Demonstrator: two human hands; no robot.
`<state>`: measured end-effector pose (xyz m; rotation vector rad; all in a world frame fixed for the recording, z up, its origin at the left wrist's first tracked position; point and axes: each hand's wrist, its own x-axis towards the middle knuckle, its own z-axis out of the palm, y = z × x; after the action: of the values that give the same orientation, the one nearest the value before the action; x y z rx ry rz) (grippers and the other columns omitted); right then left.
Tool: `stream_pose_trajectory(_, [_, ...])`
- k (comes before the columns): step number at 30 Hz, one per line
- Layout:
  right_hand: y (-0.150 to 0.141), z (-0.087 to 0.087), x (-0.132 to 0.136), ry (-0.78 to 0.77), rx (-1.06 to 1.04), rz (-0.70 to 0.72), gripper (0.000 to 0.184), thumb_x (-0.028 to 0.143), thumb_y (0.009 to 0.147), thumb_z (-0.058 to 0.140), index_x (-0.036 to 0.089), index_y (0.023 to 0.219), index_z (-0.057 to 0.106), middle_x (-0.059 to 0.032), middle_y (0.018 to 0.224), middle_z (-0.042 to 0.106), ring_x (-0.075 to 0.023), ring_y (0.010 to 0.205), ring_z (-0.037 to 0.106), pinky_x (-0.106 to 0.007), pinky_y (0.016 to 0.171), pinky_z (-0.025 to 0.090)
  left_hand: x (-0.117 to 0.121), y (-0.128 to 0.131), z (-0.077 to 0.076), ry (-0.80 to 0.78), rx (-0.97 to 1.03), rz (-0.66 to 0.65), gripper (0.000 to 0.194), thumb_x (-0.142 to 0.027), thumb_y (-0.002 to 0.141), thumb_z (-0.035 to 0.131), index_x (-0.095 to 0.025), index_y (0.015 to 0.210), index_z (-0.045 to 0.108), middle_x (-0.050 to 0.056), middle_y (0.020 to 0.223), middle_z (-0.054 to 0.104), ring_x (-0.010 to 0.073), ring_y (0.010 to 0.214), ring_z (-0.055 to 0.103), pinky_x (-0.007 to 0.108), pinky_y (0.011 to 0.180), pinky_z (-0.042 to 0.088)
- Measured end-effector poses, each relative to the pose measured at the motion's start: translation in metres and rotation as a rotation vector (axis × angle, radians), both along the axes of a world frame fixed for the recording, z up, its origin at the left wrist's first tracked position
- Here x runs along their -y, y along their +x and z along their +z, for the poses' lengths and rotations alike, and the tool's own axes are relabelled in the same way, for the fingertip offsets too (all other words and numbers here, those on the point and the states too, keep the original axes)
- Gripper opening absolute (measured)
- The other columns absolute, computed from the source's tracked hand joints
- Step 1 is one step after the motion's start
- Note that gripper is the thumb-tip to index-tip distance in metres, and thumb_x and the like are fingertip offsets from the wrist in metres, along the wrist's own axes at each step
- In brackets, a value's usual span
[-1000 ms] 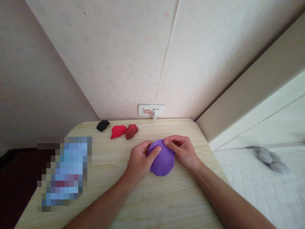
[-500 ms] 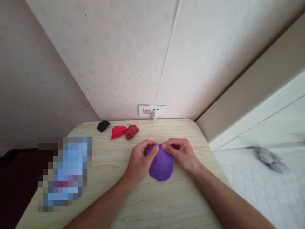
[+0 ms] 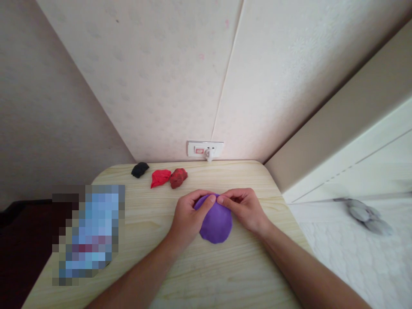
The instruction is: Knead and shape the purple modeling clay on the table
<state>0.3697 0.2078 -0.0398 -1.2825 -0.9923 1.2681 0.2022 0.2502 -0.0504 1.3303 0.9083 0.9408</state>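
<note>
A flat round purple piece of soft material (image 3: 215, 223) lies on the light wooden table (image 3: 206, 274) near its middle. My left hand (image 3: 187, 216) pinches its upper left edge with thumb and fingers curled. My right hand (image 3: 244, 208) pinches the upper right edge, its thumb meeting my left thumb at the top of the purple piece. Both hands are closed on it.
At the table's back lie a black lump (image 3: 139, 169), a red lump (image 3: 160, 177) and a dark red lump (image 3: 178, 177). A white wall socket (image 3: 205, 149) sits just behind. A blurred blue item (image 3: 88, 234) lies at the left; a white bed (image 3: 354, 240) stands right.
Both thumbs have come together at the top of the purple piece, and the piece has shifted slightly left and looks a little smaller and more gathered.
</note>
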Motion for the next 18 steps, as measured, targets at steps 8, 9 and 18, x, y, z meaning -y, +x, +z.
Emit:
stream_pose_trajectory(8, [0.003, -0.0016, -0.0006, 0.019, 0.026, -0.025, 0.027, 0.041, 0.069, 0.089, 0.016, 0.072, 0.081, -0.0025, 0.065, 0.073, -0.0112, 0.055, 0.056, -0.024, 0.054, 0.043, -0.0011, -0.0023, 0.0008, 0.014, -0.056, 0.051, 0.028, -0.041, 0.086, 0.069, -0.015, 0.082, 0.075, 0.003, 0.074, 0.072, 0.0167, 0.07, 0.062, 0.025, 0.063, 0.046])
stream_pose_trajectory(9, [0.0031, -0.0014, -0.0003, 0.02, 0.029, -0.025, 0.027, 0.041, 0.069, 0.089, 0.016, 0.072, 0.081, -0.0026, 0.065, 0.073, -0.0114, 0.055, 0.056, -0.024, 0.054, 0.043, -0.0011, -0.0021, 0.0011, 0.013, -0.048, 0.035, 0.027, -0.041, 0.086, 0.069, -0.015, 0.082, 0.075, 0.003, 0.074, 0.072, 0.0166, 0.07, 0.062, 0.024, 0.064, 0.046])
stream_pose_trajectory(18, [0.0023, -0.0025, -0.0024, 0.029, -0.032, 0.03, 0.026, 0.041, 0.072, 0.087, 0.018, 0.081, 0.081, -0.0022, 0.071, 0.074, -0.012, 0.06, 0.059, -0.025, 0.059, 0.046, 0.002, -0.0016, 0.0008, 0.038, -0.06, 0.012, 0.026, -0.041, 0.085, 0.07, -0.015, 0.083, 0.075, 0.003, 0.076, 0.072, 0.0178, 0.072, 0.063, 0.025, 0.066, 0.047])
